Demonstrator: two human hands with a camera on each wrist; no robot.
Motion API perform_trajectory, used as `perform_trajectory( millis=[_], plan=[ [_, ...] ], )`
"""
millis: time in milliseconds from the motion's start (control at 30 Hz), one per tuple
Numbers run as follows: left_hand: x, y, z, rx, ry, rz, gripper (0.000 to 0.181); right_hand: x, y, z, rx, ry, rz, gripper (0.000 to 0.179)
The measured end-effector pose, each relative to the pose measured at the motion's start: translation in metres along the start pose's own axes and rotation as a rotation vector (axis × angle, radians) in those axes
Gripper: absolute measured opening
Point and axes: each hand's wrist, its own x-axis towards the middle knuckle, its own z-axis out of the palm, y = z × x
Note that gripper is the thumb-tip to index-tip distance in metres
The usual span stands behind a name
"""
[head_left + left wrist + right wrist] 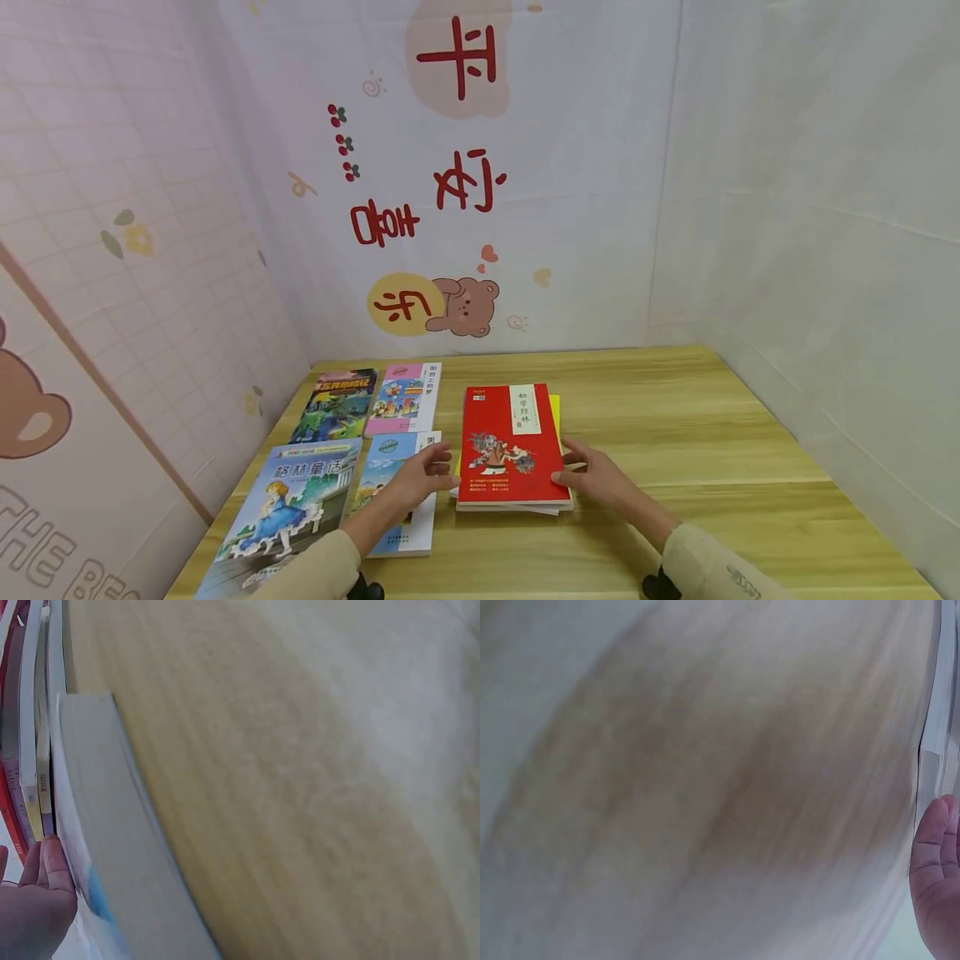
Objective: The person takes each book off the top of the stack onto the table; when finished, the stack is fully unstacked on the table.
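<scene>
A pale printed backdrop (585, 208) with red characters fills the upper part of the head frame, and below it spreads a wood-grain table (660, 450). Largest of the books is the 格林童话 storybook (288, 508), lying flat at the lower left with a girl in a blue dress on its cover. At the lower centre sits the stack of books (513, 446), topped by the red 幼学琼林 book (498, 417); a yellow cover (555, 412) peeks out along its right edge, and pale corners jut from under the near edge, so the pile is not squared. Left of the stack lies a blue-and-white book (378, 467), partly behind an arm, with a green jungle-scene book (337, 406) and the pink 阳台上的梦 book (405, 398) above. Smallest are the hands: the left hand (420, 482) is loosely spread at the stack's left side, its fingers near the book edges, though contact is unclear; the right hand (597, 478) has thumb and fingers apart at the right edge, with no firm grip showing. The step in hand appears to be bracketing the stack from both sides. The next move seems to call for even, gentle pressure from both hands, minding the uneven lower layers.
</scene>
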Motion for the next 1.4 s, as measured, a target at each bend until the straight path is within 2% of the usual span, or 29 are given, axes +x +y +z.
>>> perform_trajectory(
  millis=[233,433,667,867,1067,1200,1400],
  plan=[
    [0.001,-0.004,0.002,0.013,-0.013,0.004,0.076,0.000,0.001,0.001,-0.013,-0.010,0.018,0.075],
    [0.002,-0.006,0.003,0.020,-0.026,0.027,0.076,0.002,0.003,0.002,-0.032,-0.011,0.007,0.070],
    [0.001,-0.007,0.004,0.028,-0.025,0.024,0.076,0.001,0.001,0.001,-0.036,-0.023,-0.003,0.067],
    [0.002,-0.007,0.006,0.074,-0.018,0.025,0.078,0.003,0.000,0.000,-0.034,-0.035,-0.007,0.066],
    [0.004,-0.007,0.012,0.133,-0.005,0.034,0.081,0.005,0.002,-0.001,-0.007,-0.011,0.018,0.069],
    [0.003,-0.008,0.013,0.117,-0.010,0.028,0.079,0.007,0.005,-0.001,0.020,-0.009,0.026,0.066],
    [0.001,-0.009,0.012,0.089,-0.045,0.077,0.070,0.007,0.001,-0.003,0.074,0.005,0.039,0.063]
  ],
)
